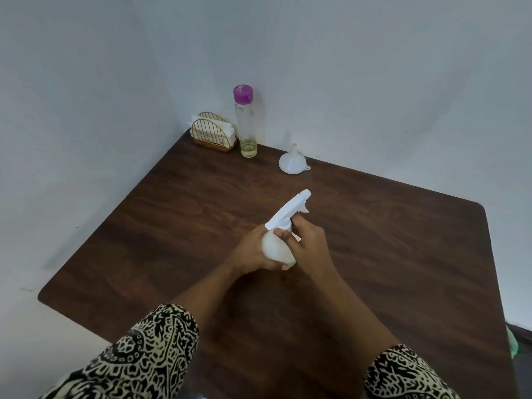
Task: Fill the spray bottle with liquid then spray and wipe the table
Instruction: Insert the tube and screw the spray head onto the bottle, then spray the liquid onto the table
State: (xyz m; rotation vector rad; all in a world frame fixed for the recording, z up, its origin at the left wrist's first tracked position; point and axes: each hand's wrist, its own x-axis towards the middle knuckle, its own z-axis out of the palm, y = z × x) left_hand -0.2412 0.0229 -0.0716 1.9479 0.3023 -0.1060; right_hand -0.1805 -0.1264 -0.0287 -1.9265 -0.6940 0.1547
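Where white walls (345,67) corner, both hands clasp the spray bottle (276,246) above the wooden table (403,240).

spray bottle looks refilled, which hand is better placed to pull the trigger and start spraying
Right, probably. The right hand already grips the spray bottle at its neck, fingers just under the white trigger head. The left hand cups the bottle's body lower down, supporting it, farther from the trigger.

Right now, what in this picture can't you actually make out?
- Head view: the white spray bottle's liquid level, hidden by the left hand and right hand.
- Whether its trigger head is screwed tight: too small.
- Green object at the right edge: cut off.
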